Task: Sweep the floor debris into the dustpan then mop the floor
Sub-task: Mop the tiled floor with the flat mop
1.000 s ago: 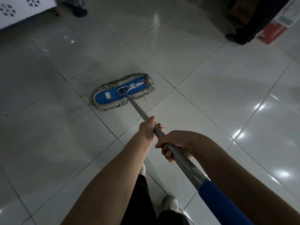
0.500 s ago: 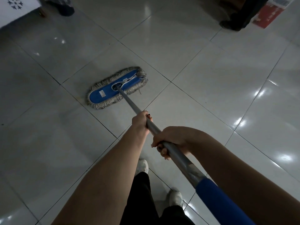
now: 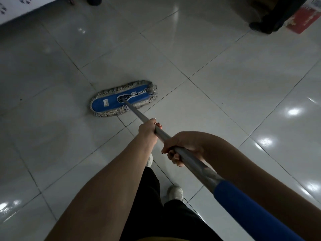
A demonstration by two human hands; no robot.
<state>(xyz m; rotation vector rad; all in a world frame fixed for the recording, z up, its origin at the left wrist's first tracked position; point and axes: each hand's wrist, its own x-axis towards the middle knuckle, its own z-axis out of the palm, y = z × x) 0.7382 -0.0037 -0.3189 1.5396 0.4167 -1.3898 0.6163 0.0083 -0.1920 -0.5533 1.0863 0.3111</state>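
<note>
one flat mop [image 3: 123, 99] is pressed to the tiled floor [image 3: 225, 80] by two hands, in what is judged to be the mopping stage.

the metal handle [image 3: 139, 115] is gripped in two places, probably so that it can be both steered and pushed: the left hand [image 3: 148, 130] is clenched round it lower down, nearer the head, and the right hand [image 3: 180, 145] is wrapped round it just above, below the one blue foam grip [image 3: 251, 209]. the blue, fringed head is laid flat across a tile joint ahead of the two light shoes [image 3: 175, 193], so the whole pad is kept in contact. no dustpan, broom or debris pile can be seen.
</note>
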